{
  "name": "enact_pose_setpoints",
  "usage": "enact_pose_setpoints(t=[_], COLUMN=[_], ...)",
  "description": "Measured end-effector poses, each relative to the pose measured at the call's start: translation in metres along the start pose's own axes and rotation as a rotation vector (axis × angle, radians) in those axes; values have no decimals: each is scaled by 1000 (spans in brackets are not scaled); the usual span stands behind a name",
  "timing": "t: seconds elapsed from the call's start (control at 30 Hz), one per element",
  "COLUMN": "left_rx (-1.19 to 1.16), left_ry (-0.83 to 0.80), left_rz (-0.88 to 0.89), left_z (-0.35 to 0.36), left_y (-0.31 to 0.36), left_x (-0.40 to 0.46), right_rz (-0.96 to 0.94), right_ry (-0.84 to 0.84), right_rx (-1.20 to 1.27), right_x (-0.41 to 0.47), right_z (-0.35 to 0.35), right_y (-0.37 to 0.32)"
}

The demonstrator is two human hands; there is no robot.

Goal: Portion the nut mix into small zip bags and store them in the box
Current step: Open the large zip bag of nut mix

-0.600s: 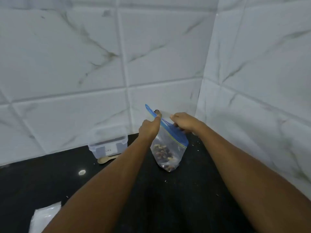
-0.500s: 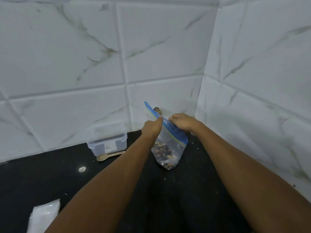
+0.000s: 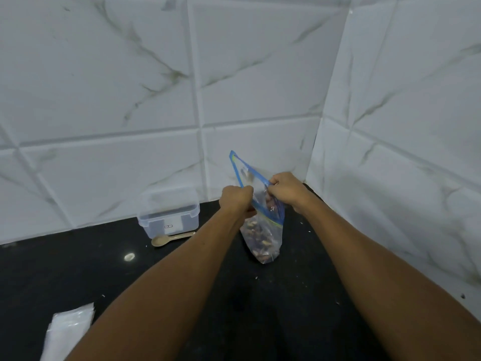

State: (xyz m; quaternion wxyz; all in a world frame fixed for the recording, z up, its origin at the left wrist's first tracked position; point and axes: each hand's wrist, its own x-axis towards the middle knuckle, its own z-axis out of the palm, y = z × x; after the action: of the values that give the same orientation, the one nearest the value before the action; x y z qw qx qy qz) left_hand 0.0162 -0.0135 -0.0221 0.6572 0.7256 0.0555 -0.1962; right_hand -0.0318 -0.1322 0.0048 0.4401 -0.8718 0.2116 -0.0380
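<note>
A clear zip bag (image 3: 263, 238) with a blue zip strip holds a dark and pale nut mix in its lower half. It hangs just above the black counter near the wall corner. My left hand (image 3: 235, 198) pinches one side of the blue rim, my right hand (image 3: 285, 188) pinches the other, and the mouth gapes between them. One corner of the rim sticks up to the left. A clear plastic box (image 3: 169, 214) with a lid stands against the back wall, left of the bag.
A pale wooden spoon (image 3: 170, 238) lies in front of the box. A stack of small clear bags (image 3: 69, 332) sits at the lower left edge. White marble tiles close the back and right sides. Crumbs dot the black counter (image 3: 78, 269).
My hands have parted a little and the bag's mouth, a flat strip before, now gapes wider. The view has shifted slightly.
</note>
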Motion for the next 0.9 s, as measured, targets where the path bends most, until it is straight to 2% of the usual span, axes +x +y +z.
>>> enact_pose_setpoints(t=[0.1, 0.27, 0.4, 0.67, 0.9], left_rx=[13, 38, 148, 190, 287], left_ry=[87, 114, 166, 297, 343], left_rz=[96, 193, 270, 367, 287], left_z=[-22, -76, -122, -196, -224], left_y=[17, 43, 50, 14, -43], left_x=[-6, -28, -59, -121, -147], right_rz=[-6, -44, -70, -106, -107], right_ry=[49, -3, -76, -211, -304], right_rx=[90, 195, 212, 205, 148], right_x=[-2, -21, -49, -101, -127], right_z=[-6, -12, 0, 49, 99], right_y=[-21, -65, -95, -117, -92])
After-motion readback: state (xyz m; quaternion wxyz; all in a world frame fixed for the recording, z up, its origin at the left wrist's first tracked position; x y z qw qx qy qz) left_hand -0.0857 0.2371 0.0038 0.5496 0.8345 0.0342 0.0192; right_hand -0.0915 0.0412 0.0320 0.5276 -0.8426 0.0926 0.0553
